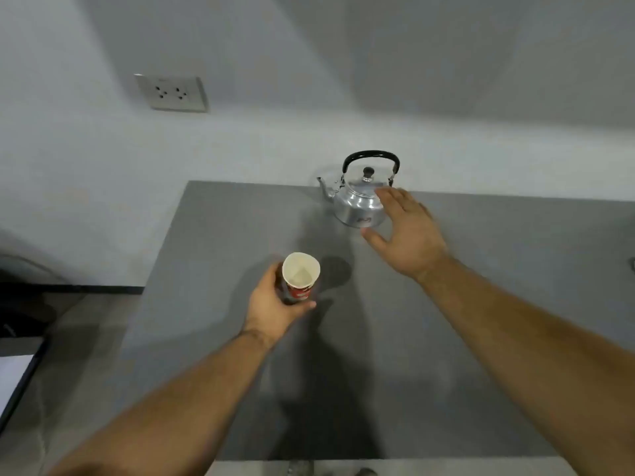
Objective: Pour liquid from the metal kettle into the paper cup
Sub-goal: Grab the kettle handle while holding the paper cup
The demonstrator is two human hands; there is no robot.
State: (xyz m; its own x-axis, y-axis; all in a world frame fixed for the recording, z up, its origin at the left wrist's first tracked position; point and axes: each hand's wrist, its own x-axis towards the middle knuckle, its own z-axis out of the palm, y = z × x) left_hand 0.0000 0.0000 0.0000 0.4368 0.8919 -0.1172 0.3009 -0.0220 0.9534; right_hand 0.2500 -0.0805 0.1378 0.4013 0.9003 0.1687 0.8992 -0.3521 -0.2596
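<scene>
Cup in one hand, kettle at the back

Left hand [275,309] is wrapped around the paper cup [300,278] (looks empty) near the middle of the grey tabletop [498,304]. Right hand [407,235], fingers spread, is just beside the metal kettle [360,201] at the far edge.

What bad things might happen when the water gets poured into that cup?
The paper cup is held in the left hand, so hot liquid that misses could land on the fingers. Squeezing might crumple it. The metal kettle stands at the table's far edge, and the open right hand is near its body, not the black handle; the metal could be hot.
</scene>
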